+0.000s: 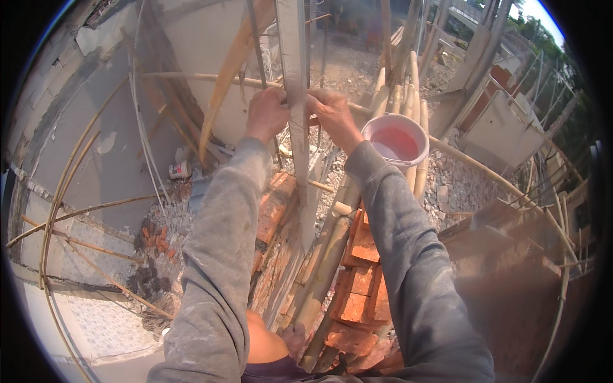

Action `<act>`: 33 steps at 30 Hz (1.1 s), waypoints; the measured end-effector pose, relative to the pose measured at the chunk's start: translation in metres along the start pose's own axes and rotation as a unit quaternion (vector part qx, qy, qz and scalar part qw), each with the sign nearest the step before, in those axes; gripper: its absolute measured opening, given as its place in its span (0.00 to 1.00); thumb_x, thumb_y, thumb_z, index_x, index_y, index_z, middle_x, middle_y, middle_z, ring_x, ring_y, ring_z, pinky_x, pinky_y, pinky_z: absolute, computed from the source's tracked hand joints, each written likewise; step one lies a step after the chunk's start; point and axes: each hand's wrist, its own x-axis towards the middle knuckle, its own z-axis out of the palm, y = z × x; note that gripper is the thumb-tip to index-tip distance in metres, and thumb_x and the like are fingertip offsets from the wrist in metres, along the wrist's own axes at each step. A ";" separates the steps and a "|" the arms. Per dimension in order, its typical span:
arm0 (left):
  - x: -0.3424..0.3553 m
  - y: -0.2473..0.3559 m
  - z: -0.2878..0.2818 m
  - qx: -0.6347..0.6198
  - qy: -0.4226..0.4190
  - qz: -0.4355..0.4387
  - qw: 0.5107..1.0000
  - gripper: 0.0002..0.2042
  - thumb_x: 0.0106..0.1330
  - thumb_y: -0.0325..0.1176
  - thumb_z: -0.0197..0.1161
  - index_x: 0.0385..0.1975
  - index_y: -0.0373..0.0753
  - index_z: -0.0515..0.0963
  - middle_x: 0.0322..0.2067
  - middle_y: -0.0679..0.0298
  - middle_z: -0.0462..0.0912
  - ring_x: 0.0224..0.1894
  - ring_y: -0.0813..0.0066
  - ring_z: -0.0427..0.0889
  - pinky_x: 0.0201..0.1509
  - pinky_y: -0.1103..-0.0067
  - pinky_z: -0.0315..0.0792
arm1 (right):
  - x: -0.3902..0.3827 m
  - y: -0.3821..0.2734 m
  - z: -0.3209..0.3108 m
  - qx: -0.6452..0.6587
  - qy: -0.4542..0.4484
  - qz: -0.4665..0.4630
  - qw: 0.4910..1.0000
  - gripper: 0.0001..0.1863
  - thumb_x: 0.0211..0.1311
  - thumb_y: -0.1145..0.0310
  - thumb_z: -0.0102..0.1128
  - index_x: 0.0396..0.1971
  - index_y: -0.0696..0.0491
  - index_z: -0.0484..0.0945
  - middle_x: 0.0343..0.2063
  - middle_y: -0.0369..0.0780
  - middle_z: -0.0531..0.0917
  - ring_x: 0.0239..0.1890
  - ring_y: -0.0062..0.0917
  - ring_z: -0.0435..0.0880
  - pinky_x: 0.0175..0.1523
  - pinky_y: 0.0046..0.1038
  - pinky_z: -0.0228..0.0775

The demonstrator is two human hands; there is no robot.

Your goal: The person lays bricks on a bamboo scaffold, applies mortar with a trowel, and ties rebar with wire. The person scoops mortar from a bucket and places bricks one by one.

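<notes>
A long pale grey, dusty straight bar [295, 57] stands upright before me, with thin rods just behind it. My left hand [268, 115] is closed at its left edge, and my right hand [335, 118] grips at its right edge, fingertips partly hidden. A small dark reddish shape below the right fingers is too unclear to name. Beneath the bar runs a low course of old bricks [273, 195]. Right of my right hand sits a white bucket [422, 143] with pinkish liquid. Stacked orange bricks [361, 297] lie on bamboo under my right forearm.
Bamboo poles [325, 268] run lengthwise below me; others [498, 179] cross at right. Cracked walls [96, 140] and bent bamboo strips [57, 204] are at left. Rubble [440, 179] lies below. Broken panels [511, 127] lean at right. My bare leg [262, 338] shows at bottom.
</notes>
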 end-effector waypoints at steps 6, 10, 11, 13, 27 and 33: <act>0.006 -0.004 0.002 -0.040 -0.040 0.024 0.998 0.09 0.58 0.26 0.64 0.35 0.30 0.88 0.38 0.40 0.88 0.48 0.38 0.87 0.56 0.52 0.79 | 0.009 0.004 -0.008 -0.087 -0.020 -0.095 0.991 0.18 0.77 0.61 0.67 0.53 0.60 0.88 0.41 0.39 0.90 0.41 0.21 0.89 0.46 0.29 0.89; 0.004 -0.003 -0.002 -0.010 -0.049 0.015 0.999 0.09 0.58 0.24 0.63 0.35 0.29 0.87 0.38 0.39 0.88 0.47 0.37 0.87 0.56 0.52 0.79 | 0.014 0.002 -0.012 -0.046 -0.064 -0.069 0.994 0.19 0.72 0.63 0.66 0.55 0.60 0.88 0.44 0.44 0.92 0.47 0.26 0.89 0.48 0.29 0.83; 0.004 -0.002 -0.003 -0.004 -0.052 0.007 0.999 0.10 0.58 0.24 0.63 0.35 0.29 0.87 0.37 0.39 0.87 0.47 0.37 0.87 0.56 0.52 0.79 | 0.014 0.001 -0.014 -0.020 -0.084 -0.066 0.994 0.19 0.72 0.62 0.67 0.54 0.60 0.89 0.43 0.44 0.92 0.46 0.27 0.89 0.49 0.29 0.83; 0.005 0.002 -0.006 0.004 -0.051 0.002 0.999 0.09 0.58 0.25 0.63 0.35 0.29 0.88 0.37 0.39 0.88 0.46 0.37 0.87 0.55 0.52 0.79 | 0.015 -0.003 -0.015 0.009 -0.084 -0.020 0.996 0.20 0.72 0.61 0.67 0.53 0.60 0.89 0.42 0.44 0.92 0.45 0.28 0.89 0.51 0.30 0.82; -0.009 0.019 -0.022 -0.279 -0.095 -0.155 0.943 0.16 0.61 0.36 0.74 0.45 0.34 0.92 0.35 0.60 0.92 0.38 0.75 0.89 0.45 0.72 0.80 | -0.005 0.023 0.008 0.096 0.112 0.041 0.988 0.12 0.74 0.74 0.56 0.43 0.67 0.84 0.37 0.48 0.90 0.37 0.29 0.91 0.44 0.31 0.86; -0.010 0.036 -0.023 -0.197 -0.086 -0.052 0.975 0.18 0.63 0.37 0.74 0.50 0.33 0.89 0.39 0.57 0.93 0.44 0.70 0.90 0.52 0.70 0.80 | -0.028 0.023 0.022 -0.107 0.198 -0.092 0.970 0.11 0.73 0.72 0.59 0.43 0.65 0.84 0.36 0.50 0.91 0.37 0.31 0.93 0.45 0.32 0.85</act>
